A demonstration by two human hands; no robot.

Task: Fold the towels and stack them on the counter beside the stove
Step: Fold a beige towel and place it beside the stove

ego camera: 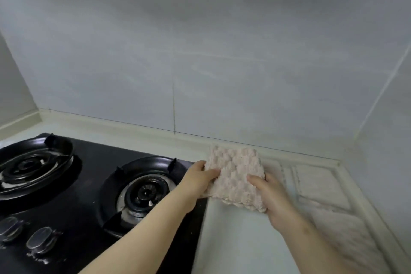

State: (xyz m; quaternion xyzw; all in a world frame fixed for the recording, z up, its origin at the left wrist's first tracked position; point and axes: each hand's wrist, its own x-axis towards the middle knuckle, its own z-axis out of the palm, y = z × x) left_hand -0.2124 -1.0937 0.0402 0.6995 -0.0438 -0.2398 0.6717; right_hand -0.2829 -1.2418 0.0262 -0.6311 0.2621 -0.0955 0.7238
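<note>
Kitchen corner, seen from above. Pale grey tiled wall point(200, 51) across the whole back, matte, softly and evenly lit, with faint smudges. Thin vertical seam point(173, 107) near the middle. Left side wall point(13, 87) and right side wall point(395, 140) angled in at either edge, the right one set off by a slanting pale line point(383, 93). Raised cream trim point(133, 125) along the foot of the walls, bordering a white counter point(233, 240).
</note>
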